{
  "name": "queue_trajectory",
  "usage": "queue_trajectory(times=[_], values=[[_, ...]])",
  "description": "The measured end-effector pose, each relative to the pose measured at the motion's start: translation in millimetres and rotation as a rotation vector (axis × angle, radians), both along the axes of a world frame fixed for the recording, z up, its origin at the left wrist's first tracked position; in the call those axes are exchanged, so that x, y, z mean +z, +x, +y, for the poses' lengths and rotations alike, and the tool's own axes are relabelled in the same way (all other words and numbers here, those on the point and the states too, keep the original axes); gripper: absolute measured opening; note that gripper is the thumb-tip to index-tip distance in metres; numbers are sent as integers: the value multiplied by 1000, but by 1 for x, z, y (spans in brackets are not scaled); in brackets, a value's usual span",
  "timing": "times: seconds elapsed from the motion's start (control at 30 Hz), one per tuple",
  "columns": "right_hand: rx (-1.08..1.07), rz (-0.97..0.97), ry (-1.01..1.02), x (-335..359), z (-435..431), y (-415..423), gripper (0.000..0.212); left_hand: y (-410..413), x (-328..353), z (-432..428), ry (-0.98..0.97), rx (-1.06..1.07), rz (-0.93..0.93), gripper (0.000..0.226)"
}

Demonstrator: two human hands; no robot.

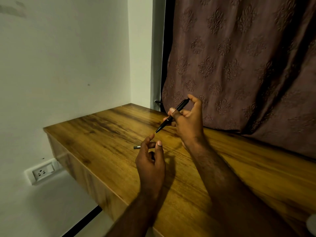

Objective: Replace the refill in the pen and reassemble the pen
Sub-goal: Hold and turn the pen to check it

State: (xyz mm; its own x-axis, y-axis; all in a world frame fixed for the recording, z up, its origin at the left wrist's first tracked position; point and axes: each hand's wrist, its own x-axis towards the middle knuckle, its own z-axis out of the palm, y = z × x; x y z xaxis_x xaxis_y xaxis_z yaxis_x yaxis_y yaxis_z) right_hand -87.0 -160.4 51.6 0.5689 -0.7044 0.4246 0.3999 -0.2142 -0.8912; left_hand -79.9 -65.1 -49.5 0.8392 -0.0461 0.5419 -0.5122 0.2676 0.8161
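Wall socket (43, 171): far left, a white plate low on the pale wall, below the level of the table's top and off its left end.
Table (106, 127): a wood-grain top running from the wall corner out to the right, and everything here happens over it.
Grey stub (136, 147): a short, slim grey piece lying flat on the table. Its right end is hidden behind the left fingers, so I can't tell whether they touch it or how long it is.
Left hand (151, 161): raised over the middle of the table, palm turned inward. The fingers are loosely curled and the thumb is up, with nothing visibly pinched between them. Its forefinger tip sits just below the pen's point, close but apart.
Pen (165, 123): up off the table and slanted, with the writing tip down-left and the push-button end up-right. The barrel is slim and black with a thin pale ring around the middle, and a small bright point shows at the nose. It looks to be in one piece.
Right hand (186, 120): above the table's far edge, wrapped around the pen's upper half. The thumb lies across the barrel and the forefinger is hooked over the button end.
Curtain (239, 57): brown with an embossed motif, hanging behind the table's far edge and filling the right side.
Pale blur (311, 224): at the table's near right corner, too smeared to identify.
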Motion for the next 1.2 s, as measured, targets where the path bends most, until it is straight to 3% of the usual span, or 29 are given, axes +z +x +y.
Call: queue_trajectory(times=[0.7, 1.2], values=[[46, -67, 66, 7, 2, -3, 61, 0, -5, -3, 38, -43, -141, 55], [81, -88, 83, 5, 3, -2, 56, 0, -6, -4, 43, -54, -161, 60]])
